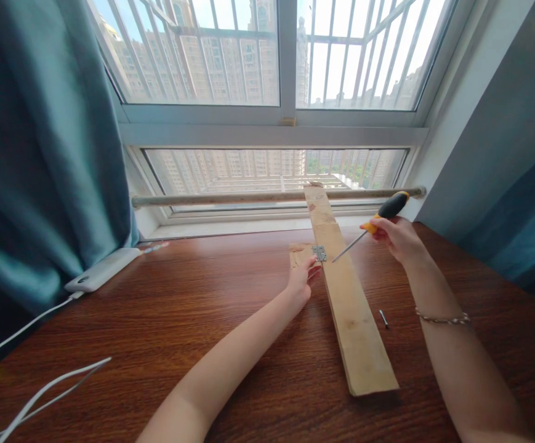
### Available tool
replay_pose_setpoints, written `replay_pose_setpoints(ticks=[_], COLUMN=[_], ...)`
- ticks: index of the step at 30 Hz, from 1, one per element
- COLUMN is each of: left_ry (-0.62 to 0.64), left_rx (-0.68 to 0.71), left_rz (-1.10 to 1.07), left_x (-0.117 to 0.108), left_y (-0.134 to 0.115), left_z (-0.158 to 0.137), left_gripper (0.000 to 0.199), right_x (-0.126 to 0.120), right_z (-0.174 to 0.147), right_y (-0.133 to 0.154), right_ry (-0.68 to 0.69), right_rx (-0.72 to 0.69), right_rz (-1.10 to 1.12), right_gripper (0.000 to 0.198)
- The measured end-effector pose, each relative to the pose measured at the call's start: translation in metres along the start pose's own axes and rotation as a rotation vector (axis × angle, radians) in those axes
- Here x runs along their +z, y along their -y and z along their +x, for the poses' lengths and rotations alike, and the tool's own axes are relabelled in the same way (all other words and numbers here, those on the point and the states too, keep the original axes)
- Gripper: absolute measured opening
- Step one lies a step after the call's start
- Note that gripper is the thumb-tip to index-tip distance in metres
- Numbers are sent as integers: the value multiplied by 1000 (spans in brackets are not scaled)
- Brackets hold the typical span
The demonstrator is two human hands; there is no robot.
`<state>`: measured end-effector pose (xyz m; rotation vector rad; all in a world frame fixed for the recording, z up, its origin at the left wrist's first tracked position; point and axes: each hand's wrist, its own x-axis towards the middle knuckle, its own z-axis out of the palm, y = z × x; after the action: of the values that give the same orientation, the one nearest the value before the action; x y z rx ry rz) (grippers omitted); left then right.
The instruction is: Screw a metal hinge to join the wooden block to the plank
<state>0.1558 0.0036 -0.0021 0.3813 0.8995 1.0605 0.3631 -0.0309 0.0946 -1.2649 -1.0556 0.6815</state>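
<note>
A long pale wooden board [357,314] lies on the table, running away from me toward the window. Against its left edge sits a small wooden board [298,251], and a metal hinge [319,253] spans the joint between the two. My left hand [301,280] is closed on the near side of the small board, its fingertips by the hinge. Gripped in my right hand [396,237] is a screwdriver [390,206] with a black and yellow handle. Its shaft slants down to the left, the tip by the long board's surface, just right of the hinge; whether it touches is unclear.
A small metal piece [383,319], perhaps a screwdriver bit, lies right of the long board on the brown table [230,289]. At the left are a white power strip [103,271] and a white cable [40,394]. A rail [225,198] crosses below the window.
</note>
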Motion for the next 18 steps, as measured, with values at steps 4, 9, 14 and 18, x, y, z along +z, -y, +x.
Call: replay_pose_setpoints(ticks=[4, 9, 14, 18], left_ry=[-2, 1, -1, -5], left_rx=[-4, 1, 0, 3], left_rz=[-2, -7, -4, 1], left_x=[0, 0, 1, 1], left_y=[0, 0, -1, -1], left_z=[0, -1, -3, -3], left_gripper=[11, 13, 11, 12], right_x=[12, 16, 23, 24], right_z=[-9, -5, -5, -6], right_y=[9, 1, -4, -4], right_ry=[-92, -140, -146, -148], right_rx=[-62, -85, -61, -76], right_rz=[84, 66, 67, 38], right_gripper=[23, 23, 23, 25])
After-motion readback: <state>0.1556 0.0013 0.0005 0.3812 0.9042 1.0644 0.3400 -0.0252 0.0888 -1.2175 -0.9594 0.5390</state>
